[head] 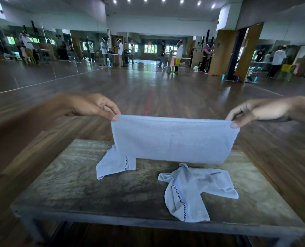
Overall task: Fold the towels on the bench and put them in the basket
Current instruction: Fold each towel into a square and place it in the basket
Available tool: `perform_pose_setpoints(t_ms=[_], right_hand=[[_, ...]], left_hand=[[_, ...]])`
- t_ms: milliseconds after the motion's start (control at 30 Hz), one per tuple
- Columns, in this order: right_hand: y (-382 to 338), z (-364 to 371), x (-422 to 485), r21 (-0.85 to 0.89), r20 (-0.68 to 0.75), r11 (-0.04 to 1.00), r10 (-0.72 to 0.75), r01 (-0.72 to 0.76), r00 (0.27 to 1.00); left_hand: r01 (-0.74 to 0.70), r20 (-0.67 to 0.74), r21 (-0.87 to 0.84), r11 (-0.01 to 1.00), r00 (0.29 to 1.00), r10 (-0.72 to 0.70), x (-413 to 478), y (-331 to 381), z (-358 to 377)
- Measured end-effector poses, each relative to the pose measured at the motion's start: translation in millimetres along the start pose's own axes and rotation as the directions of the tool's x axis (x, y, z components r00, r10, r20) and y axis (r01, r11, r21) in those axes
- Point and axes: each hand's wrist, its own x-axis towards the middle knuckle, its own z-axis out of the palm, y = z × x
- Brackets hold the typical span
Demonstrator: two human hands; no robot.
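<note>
held towel: pale blue terry towel [171, 139], stretched taut in the air over the far half of the weathered wooden desk [68, 175].
left hand: left hand [93, 106] pinching the top left corner, thumb in front, fingers behind.
right hand: right hand [255, 110] pinching the top right corner the same way.
long axis: left to right, about level, roughly parallel to the desk's near edge; broad face toward the camera.
lower edge: right part just above or touching the desktop, cannot tell which; left tail with a checkered stripe lying slack on the desk, skewed toward the near left.
nearer hand: neither; one corner each, hands well apart, even about the towel's middle.
second towel: crumpled pale blue towel [192, 188] on the desk, near right, below and in front of the held one, apart from it; closer to the right hand.
basket: not in view.
step (judged): first fold; next likely corner to corner or a flat lay-down.
risk (judged): slack left tail skewing the fold; a lay-down toward the near right landing on the crumpled towel.
progress (judged): early, nothing folded flat.
</note>
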Motion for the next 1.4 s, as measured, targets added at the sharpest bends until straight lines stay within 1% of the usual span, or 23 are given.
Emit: perform_pose_setpoints(t_ms=[67, 133, 200, 267, 333, 400, 467, 500, 567, 633, 733, 800, 900, 967, 1033, 1100, 1133, 1200, 1233, 1300, 1333, 1367, 1400], right_hand=[[7, 12, 3, 0.077, 0.036, 0.997, 0.009, -0.012, 0.999], [12, 26, 9, 0.085, 0.067, 0.996, 0.033, -0.039, 0.997], [20, 40, 17, 0.068, 0.079, 0.995, 0.065, -0.071, 0.995], [31, 54, 28, 0.072, 0.048, 0.994, 0.084, -0.087, 0.995], [43, 70, 38, 0.103, -0.037, 0.993, 0.069, -0.065, 0.997], [49, 87, 44, 0.137, -0.195, 0.99, 0.047, -0.02, 0.98], [56, 104, 49, 0.161, -0.327, 0.986, 0.022, 0.033, 0.945], [60, 113, 49, 0.18, -0.36, 0.982, 0.018, 0.051, 0.933], [68, 126, 48, 0.203, -0.382, 0.977, 0.011, 0.073, 0.924], [73, 136, 43, 0.213, -0.364, 0.974, 0.006, 0.077, 0.931], [71, 146, 33, 0.283, -0.306, 0.955, -0.001, 0.092, 0.952], [71, 153, 33, 0.321, -0.267, 0.944, 0.012, 0.078, 0.964], [80, 165, 44, 0.326, -0.197, 0.945, 0.075, -0.007, 0.978], [90, 178, 57, 0.314, -0.155, 0.946, 0.131, -0.077, 0.979], [103, 195, 72, 0.338, -0.149, 0.932, 0.19, -0.131, 0.97], [115, 212, 88, 0.359, -0.211, 0.92, 0.242, -0.155, 0.947], [121, 219, 97, 0.35, -0.262, 0.925, 0.25, -0.15, 0.932], [129, 230, 112, 0.34, -0.372, 0.928, 0.28, -0.151, 0.885], [131, 235, 119, 0.334, -0.424, 0.93, 0.294, -0.154, 0.856], [130, 243, 127, 0.286, -0.522, 0.936, 0.331, -0.204, 0.786], [127, 247, 129, 0.237, -0.59, 0.939, 0.342, -0.247, 0.732], [123, 252, 130, 0.167, -0.669, 0.941, 0.328, -0.295, 0.667], [115, 259, 129, 0.078, -0.744, 0.938, 0.279, -0.337, 0.607]], left_hand=[[0.035, 0.094, -0.036, 0.999, 0.995, -0.032, 2, -14, 5], [0.061, 0.149, -0.039, 0.997, 0.987, -0.055, 6, -26, 13], [0.08, 0.177, -0.036, 0.996, 0.982, -0.072, 11, -37, 26], [0.1, 0.168, -0.025, 0.995, 0.981, -0.095, 15, -47, 41], [0.123, 0.097, 0.006, 0.992, 0.988, -0.123, 19, -60, 57], [0.107, -0.061, 0.001, 0.994, 0.992, -0.107, 22, -75, 72], [0.056, -0.224, -0.06, 0.997, 0.972, -0.068, 24, -86, 87], [0.024, -0.275, -0.09, 0.996, 0.96, -0.048, 23, -90, 95], [-0.019, -0.304, -0.091, 0.996, 0.953, -0.01, 18, -96, 107], [-0.002, -0.258, -0.082, 0.997, 0.966, -0.019, 13, -104, 116], [0.028, -0.154, -0.178, 0.984, 0.986, -0.056, 5, -112, 126], [0.036, -0.144, -0.239, 0.97, 0.987, -0.072, 3, -116, 133], [0.082, -0.119, -0.272, 0.959, 0.986, -0.118, 9, -131, 152], [0.135, -0.103, -0.259, 0.956, 0.981, -0.166, 19, -145, 170], [0.173, -0.079, -0.221, 0.96, 0.978, -0.195, 30, -162, 188], [0.21, -0.094, -0.19, 0.959, 0.968, -0.231, 41, -176, 202], [0.225, -0.126, -0.197, 0.954, 0.959, -0.252, 47, -181, 209], [0.268, -0.233, -0.196, 0.943, 0.922, -0.31, 57, -184, 220], [0.302, -0.297, -0.153, 0.941, 0.894, -0.336, 62, -183, 225], [0.396, -0.457, -0.055, 0.917, 0.806, -0.375, 71, -177, 234], [0.419, -0.55, -0.041, 0.907, 0.749, -0.371, 74, -173, 239], [0.422, -0.63, -0.042, 0.906, 0.692, -0.351, 75, -168, 245], [0.4, -0.693, -0.034, 0.916, 0.651, -0.31, 75, -160, 251]])
